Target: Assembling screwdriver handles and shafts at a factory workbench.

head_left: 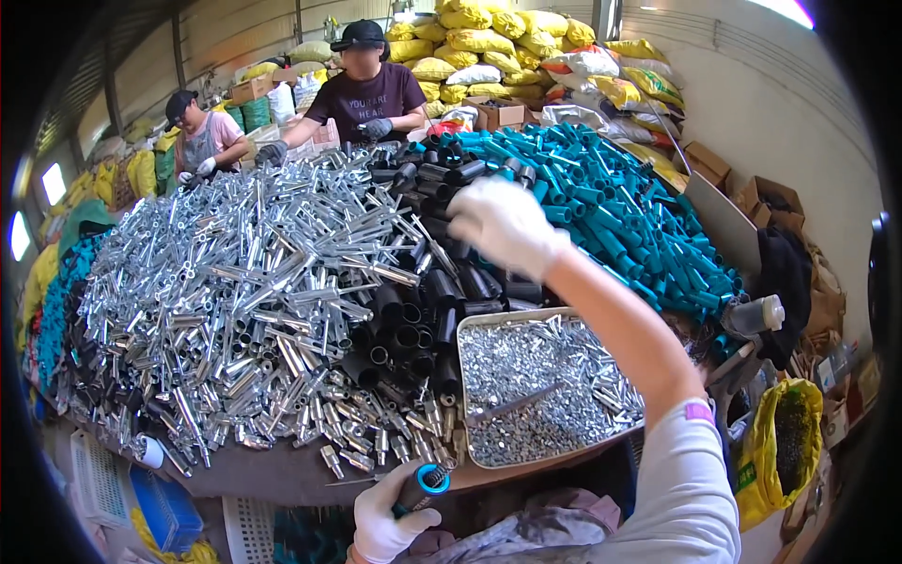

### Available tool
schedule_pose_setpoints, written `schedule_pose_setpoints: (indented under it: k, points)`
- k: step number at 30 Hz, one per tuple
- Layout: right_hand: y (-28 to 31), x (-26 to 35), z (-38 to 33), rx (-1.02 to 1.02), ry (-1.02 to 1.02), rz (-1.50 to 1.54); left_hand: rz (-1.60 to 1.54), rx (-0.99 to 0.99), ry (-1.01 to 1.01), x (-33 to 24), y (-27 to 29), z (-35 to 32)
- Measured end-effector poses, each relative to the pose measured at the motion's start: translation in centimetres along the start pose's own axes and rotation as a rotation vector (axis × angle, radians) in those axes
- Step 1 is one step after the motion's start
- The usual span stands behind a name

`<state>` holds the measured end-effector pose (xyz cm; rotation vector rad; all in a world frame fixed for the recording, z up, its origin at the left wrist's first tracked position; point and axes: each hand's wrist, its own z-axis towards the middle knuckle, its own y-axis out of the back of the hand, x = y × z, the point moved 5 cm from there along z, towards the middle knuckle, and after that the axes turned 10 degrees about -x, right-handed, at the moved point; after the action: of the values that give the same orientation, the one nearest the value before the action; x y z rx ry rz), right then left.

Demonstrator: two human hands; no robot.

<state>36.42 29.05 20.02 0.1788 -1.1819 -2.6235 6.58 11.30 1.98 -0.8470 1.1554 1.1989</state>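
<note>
My left hand (390, 519), in a white glove, is closed around a short black tube (413, 491) at the table's near edge. A teal ring lines the tube's upturned mouth, and a metal coil shows inside. My right hand (505, 227), also gloved in white, reaches far forward over the black tubes (442, 296) beside the teal tubes (601, 207). Its fingers are blurred and partly turned away, so any hold is hidden. Below my right forearm lies a shallow tray (463, 376) of small metal pieces, with a flat blade-like strip (517, 404) on top.
A large heap of silvery metal bolts and sleeves (244, 273) covers the table's left. Across the table, a person in a dark cap (366, 94) and another person (202, 141) handle parts. A yellow sack (780, 451) stands at right; blue crates (167, 508) sit lower left.
</note>
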Motion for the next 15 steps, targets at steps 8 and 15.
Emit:
schedule_pose_setpoints:
  k: [8,15]
  points:
    - [-7.9,-11.7,3.7,0.090,-0.082,-0.587,0.074,0.031,-0.023,2.5,1.3,-0.1]
    - [-8.5,-12.3,3.9,0.257,-0.141,-0.600,0.139,0.151,-0.063,0.4,0.4,-0.5]
